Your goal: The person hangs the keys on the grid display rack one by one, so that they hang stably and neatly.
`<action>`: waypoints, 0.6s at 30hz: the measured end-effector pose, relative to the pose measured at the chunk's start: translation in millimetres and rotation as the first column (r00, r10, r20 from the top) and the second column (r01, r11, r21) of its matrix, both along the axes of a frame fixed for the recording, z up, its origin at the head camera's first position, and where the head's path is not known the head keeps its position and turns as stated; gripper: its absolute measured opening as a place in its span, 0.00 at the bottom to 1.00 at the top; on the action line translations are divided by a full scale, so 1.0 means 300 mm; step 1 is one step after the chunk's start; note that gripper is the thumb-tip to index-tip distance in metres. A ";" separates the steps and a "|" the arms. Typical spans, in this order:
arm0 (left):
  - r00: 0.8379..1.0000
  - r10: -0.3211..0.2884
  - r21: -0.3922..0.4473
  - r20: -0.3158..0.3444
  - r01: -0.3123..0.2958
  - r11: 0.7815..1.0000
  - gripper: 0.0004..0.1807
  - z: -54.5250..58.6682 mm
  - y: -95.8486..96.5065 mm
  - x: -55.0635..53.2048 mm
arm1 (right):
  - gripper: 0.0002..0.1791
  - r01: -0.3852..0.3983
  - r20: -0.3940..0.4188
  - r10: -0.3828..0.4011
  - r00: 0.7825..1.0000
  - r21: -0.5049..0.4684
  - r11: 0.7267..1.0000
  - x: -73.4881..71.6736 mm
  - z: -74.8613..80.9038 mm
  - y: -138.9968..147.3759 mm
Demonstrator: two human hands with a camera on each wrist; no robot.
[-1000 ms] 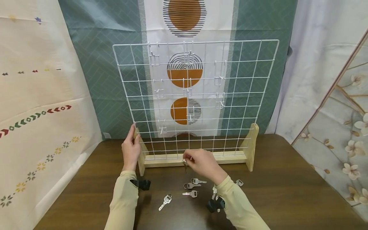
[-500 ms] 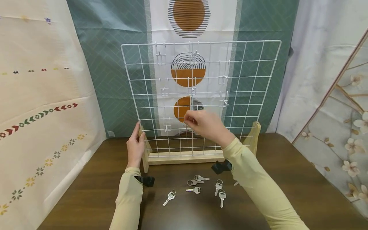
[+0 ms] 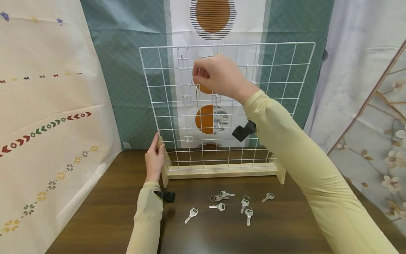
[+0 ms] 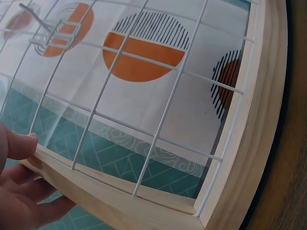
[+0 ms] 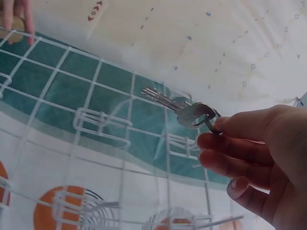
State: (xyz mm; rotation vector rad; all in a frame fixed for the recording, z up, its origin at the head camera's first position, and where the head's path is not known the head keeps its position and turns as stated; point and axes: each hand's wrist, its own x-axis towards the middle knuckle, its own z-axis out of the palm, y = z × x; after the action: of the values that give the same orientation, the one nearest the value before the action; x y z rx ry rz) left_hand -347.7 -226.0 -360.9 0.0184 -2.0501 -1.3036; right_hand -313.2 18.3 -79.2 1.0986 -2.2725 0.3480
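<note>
In the head view my right hand (image 3: 219,76) is raised before the upper middle of a white wire grid rack (image 3: 269,43). Thumb and fingers pinch the ring of a silver key (image 5: 184,114), which hangs below them. The right wrist view shows this key apart from the grid's white hooks (image 5: 100,127). My left hand (image 3: 154,160) grips the wooden side post (image 4: 86,196) at the rack's lower left, with the thumb on one side and fingers round the other. Several hooks, such as a low one (image 3: 188,139), sit on the grid; others are hidden behind my right hand.
Several silver keys with rings lie on the brown table (image 3: 104,211) before the rack, among them a left key (image 3: 191,214) and a far right key (image 3: 268,197). A wooden crossbar (image 3: 222,172) joins the rack's feet. Patterned cloths (image 3: 120,63) hang behind and at both sides.
My right hand has risen with the key from near the wooden crossbar to the upper part of the grid. The left hand keeps its grip on the post while the head view has shifted slightly.
</note>
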 end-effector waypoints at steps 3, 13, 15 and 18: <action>1.000 0.008 0.003 -0.004 -0.008 1.000 0.28 0.001 0.001 -0.004 | 0.09 0.015 -0.018 -0.015 1.000 -0.007 1.000 -0.007 0.064 -0.020; 1.000 -0.013 0.044 -0.008 0.013 0.999 0.28 0.010 0.008 -0.003 | 0.14 0.200 -0.063 -0.200 0.978 -0.009 0.980 -0.022 0.190 -0.101; 1.000 -0.011 0.036 -0.003 0.011 0.999 0.28 0.013 0.012 -0.002 | 0.15 0.228 -0.060 -0.228 0.972 -0.011 0.974 -0.031 0.195 -0.107; 1.000 -0.020 0.036 -0.001 0.020 0.999 0.28 0.013 0.019 -0.003 | 0.15 0.257 -0.043 -0.258 0.965 -0.012 0.966 -0.044 0.190 -0.105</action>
State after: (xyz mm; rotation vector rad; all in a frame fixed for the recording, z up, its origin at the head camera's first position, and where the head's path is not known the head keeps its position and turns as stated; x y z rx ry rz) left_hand -348.6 -220.4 -357.1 0.0132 -2.0310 -1.3524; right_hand -326.5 -13.2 -22.3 0.7855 -2.3363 0.2229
